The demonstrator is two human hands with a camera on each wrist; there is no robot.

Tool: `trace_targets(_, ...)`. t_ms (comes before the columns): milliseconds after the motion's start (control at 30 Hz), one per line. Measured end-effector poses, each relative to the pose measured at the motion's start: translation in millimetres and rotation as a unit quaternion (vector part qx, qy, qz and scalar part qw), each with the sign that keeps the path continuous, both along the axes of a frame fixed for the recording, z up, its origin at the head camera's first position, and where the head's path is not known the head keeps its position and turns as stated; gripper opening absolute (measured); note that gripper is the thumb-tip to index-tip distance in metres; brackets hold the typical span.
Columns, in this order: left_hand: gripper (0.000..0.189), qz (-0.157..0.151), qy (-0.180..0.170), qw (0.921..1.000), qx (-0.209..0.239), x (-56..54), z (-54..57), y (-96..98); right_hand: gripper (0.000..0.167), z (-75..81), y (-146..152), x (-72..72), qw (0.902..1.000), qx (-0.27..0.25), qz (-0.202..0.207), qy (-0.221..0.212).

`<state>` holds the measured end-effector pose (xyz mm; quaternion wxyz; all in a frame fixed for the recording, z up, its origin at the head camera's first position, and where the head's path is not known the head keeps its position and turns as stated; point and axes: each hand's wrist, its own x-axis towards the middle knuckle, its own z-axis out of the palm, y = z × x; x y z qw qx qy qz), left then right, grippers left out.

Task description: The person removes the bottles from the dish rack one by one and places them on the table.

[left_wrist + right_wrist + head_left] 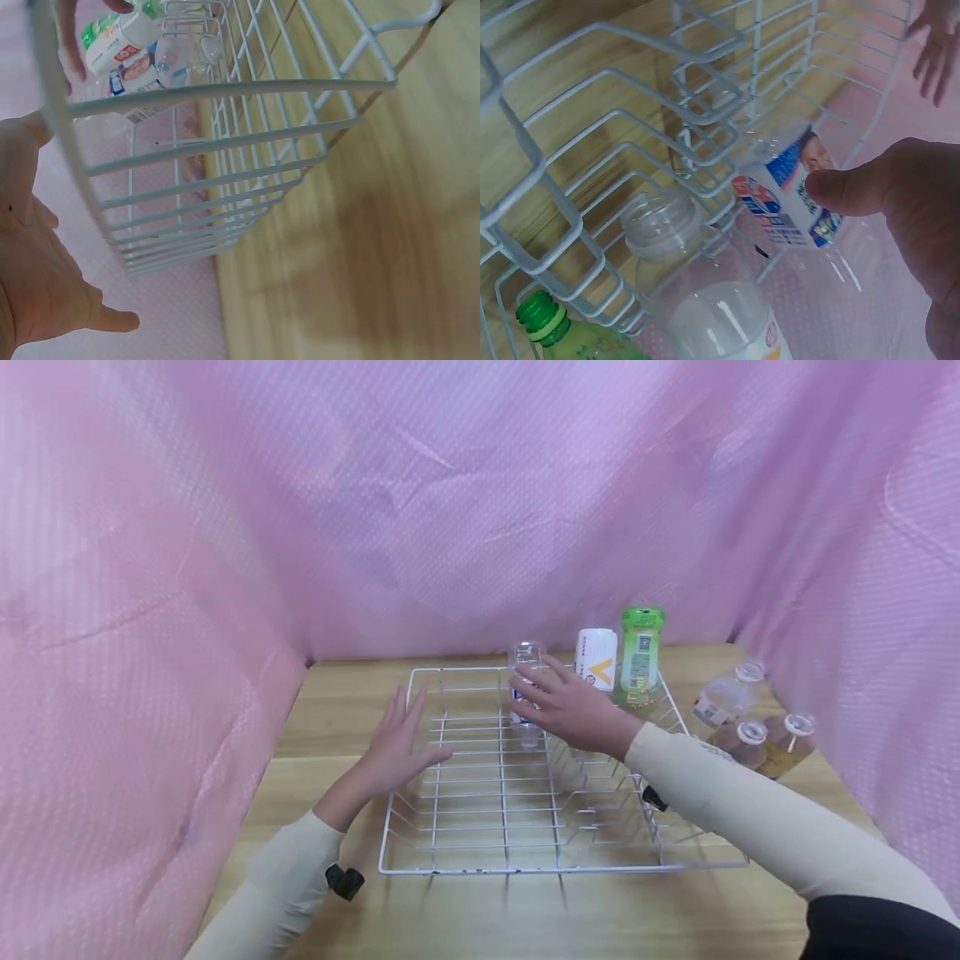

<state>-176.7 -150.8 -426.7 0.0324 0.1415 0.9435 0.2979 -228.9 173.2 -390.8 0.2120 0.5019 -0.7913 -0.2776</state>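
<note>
Inside the white wire rack (504,810) a clear plastic bottle (784,199) with a blue, white and red label stands neck down. My right hand (581,714) is over it with fingers spread and fairly straight; in the right wrist view the thumb (847,191) overlaps the label. To its right, a bottle with a white label and orange V (597,658) and a green bottle (642,652) are also upside down in the rack. My left hand (393,750) is spread beside the rack's left side and holds nothing.
Several bottles stand beside the rack on the right: a clear one (723,700) and two with yellowish contents, one of them the outer bottle (783,756). Pink padded sheeting (450,527) walls the wooden table (330,718) at the back and sides.
</note>
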Motion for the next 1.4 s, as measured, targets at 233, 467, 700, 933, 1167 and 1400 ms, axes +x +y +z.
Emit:
trace_targets(233,0.116,0.022,-0.02,0.9986,0.043,15.7,-25.2,-8.4,0.082,-20.0,-22,-13.5,0.9946,0.084,0.024,0.056)
trace_targets(467,0.113,0.024,0.012,0.9996,0.011,17.9,-27.0,-9.8,0.084,-20.1,-30,-25.3,0.9923,0.097,0.015,0.076)
trace_targets(700,0.108,0.015,0.045,0.9984,-0.029,13.8,-26.8,-3.8,0.087,-20.7,-27,-31.6,0.992,0.105,0.003,0.07)
trace_targets(933,0.104,0.011,0.04,0.9988,-0.027,13.5,-30.2,-2.2,0.089,-27.1,-25,-33.8,0.9931,0.098,0.015,0.063)
trace_targets(1167,0.103,0.007,0.04,0.999,-0.021,13.2,-31.1,-0.4,0.083,-18.2,-24,-33.5,0.9972,0.054,0.008,0.051)
trace_targets(1400,0.103,0.035,0.01,0.9926,0.116,9.3,-36.4,-1.0,0.075,-4.1,-28,-32.8,0.9976,-0.066,0.02,0.001)
